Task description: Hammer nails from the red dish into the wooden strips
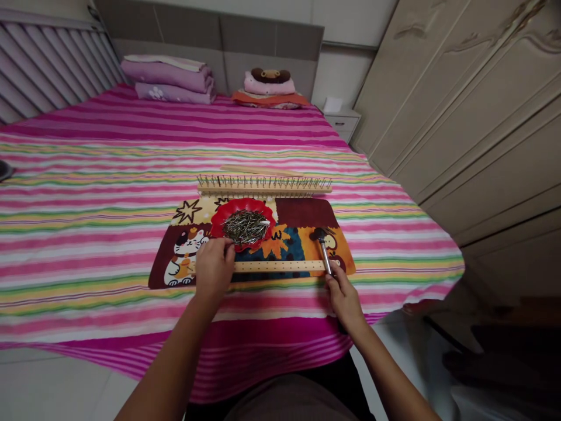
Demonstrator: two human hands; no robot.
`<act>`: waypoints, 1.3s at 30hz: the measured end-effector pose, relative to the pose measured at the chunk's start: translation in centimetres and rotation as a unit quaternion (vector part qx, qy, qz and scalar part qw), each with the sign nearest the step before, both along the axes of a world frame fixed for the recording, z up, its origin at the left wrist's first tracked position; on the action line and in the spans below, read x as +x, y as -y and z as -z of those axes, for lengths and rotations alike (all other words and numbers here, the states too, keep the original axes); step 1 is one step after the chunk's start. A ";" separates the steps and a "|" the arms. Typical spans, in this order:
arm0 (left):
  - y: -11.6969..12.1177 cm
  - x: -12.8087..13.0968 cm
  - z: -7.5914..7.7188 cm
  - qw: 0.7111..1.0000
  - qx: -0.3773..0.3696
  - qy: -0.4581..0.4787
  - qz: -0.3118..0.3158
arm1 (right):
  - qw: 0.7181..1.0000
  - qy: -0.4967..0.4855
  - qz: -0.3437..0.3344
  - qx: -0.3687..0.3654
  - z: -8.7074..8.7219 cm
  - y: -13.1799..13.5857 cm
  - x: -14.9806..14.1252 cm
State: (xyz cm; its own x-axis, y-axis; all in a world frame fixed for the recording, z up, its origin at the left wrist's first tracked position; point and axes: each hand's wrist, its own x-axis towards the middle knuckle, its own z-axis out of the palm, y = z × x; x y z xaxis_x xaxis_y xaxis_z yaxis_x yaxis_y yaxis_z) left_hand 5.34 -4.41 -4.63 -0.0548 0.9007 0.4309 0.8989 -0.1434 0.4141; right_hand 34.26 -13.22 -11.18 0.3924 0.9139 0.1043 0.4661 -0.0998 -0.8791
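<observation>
My right hand (344, 297) is wrapped round the handle of a hammer (325, 255), whose dark head points away from me over the mat's right part. My left hand (214, 264) is closed above the left end of a pale wooden strip (276, 266) marked with rows of small dots or holes. Its fingertips are by the near-left rim of a red scalloped bowl (215, 225). Whatever they may pinch is too small to make out. Loose nails (246, 227) fill the bowl, with a small white piece among them.
Beneath lies a patterned mat (307, 211) on a striped bedspread (87, 234). Behind the bowl, another wooden strip (265, 189) bristles with nails. A bare strip (260, 170) lies beyond. Folded bedding (170, 82) stands at the headboard; wardrobe doors (460, 117) rise at right.
</observation>
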 end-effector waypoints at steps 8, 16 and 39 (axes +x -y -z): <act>-7.3 -1.8 -1.4 0.992 -0.051 -0.107 -0.050 | 1.000 0.003 0.008 0.003 -0.1 0.1 0.0; -11.6 -1.7 0.6 0.995 -0.063 -0.057 -0.053 | 1.000 -0.009 -0.004 0.004 0.3 0.2 0.0; -5.9 -1.7 -6.2 0.821 -0.359 0.443 0.027 | 0.999 0.026 0.004 0.028 0.8 0.1 0.0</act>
State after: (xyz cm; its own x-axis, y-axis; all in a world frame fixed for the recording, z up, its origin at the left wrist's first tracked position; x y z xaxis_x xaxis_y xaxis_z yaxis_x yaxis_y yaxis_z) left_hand 3.59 1.52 1.58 -0.0118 0.9170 -0.3987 0.1993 0.3929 0.8977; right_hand 34.28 -13.29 -11.98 0.3923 0.9029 0.1759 0.5105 -0.0546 -0.8582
